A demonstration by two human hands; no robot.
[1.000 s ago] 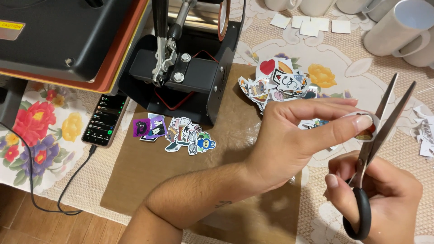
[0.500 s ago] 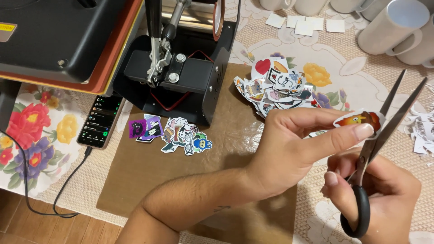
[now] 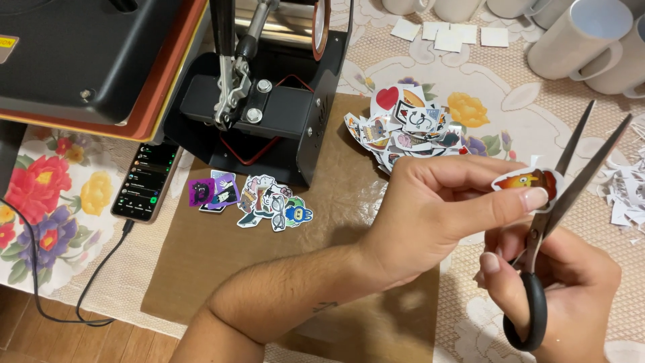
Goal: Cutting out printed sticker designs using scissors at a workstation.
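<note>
**Scissors open at the edge of a small cut-out**

Head camera: the left hand [image 3: 430, 215] reaches across from lower left and pinches a small printed cut-out [image 3: 525, 181] between thumb and fingertips — an orange-and-brown figure with a white border, held flat and facing up above the table. The right hand [image 3: 564, 282] is closed around the black loop handles of a pair of scissors [image 3: 557, 202], whose silver blades stand spread in a V pointing up and away; the cut-out sits just at the left blade, near the pivot, its right edge touching or nearly touching the metal. Beneath the hands lies a brown sheet [image 3: 222, 255] on a floral lace tablecloth [image 3: 40, 195]. A heap of finished cut-outs [image 3: 403, 128] lies beyond the left hand, a smaller cluster [image 3: 269, 205] near a black press machine [image 3: 269, 101] — beside it, a phone [image 3: 146, 181] on a cable. White mugs [image 3: 578, 47] stand at upper right.
</note>
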